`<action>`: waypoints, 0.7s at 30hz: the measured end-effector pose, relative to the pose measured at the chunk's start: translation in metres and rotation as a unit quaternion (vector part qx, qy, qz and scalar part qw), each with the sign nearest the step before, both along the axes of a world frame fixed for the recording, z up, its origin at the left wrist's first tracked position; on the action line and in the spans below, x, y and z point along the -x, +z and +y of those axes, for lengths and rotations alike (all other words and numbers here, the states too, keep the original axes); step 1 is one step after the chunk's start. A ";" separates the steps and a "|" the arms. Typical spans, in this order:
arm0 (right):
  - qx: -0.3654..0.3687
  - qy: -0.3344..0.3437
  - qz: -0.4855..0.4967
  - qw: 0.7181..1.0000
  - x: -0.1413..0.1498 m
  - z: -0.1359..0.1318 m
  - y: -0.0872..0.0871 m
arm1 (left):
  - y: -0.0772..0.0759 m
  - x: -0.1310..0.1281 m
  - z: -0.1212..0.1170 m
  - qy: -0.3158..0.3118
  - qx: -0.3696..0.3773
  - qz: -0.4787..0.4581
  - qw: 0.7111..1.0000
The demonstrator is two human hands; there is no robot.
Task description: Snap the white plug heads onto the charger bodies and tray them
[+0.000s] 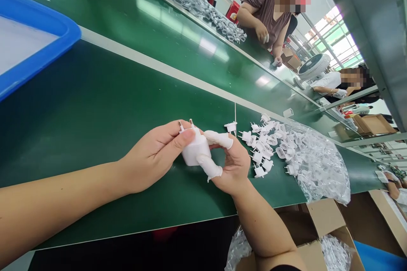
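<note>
Over the table (pixel 95 127), left fingers (pixel 187 137) and right fingers (pixel 219 139) grip a plug (pixel 191 153), axis and prongs (pixel 191 123) forward.

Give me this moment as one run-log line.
left hand: on white two-pin plug | right hand: on same plug, finger covers on | nearby: loose white plug parts, blue-rimmed tray

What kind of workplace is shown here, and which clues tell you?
Probably a small-electronics assembly workshop: white two-pin plug housings heaped on a long green workbench, and a co-worker seated across it.
</note>
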State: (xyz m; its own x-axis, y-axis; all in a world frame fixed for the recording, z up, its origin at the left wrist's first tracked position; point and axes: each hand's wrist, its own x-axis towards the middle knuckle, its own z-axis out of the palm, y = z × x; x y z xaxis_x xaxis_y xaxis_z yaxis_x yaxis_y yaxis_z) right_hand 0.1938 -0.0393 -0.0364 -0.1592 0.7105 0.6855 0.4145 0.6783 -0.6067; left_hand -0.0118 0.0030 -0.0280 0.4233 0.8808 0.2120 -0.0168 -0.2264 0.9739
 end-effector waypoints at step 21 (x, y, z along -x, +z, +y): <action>-0.132 -0.098 -0.058 0.985 0.002 0.000 -0.002 | -0.009 0.003 -0.016 -0.080 0.054 -0.074 0.993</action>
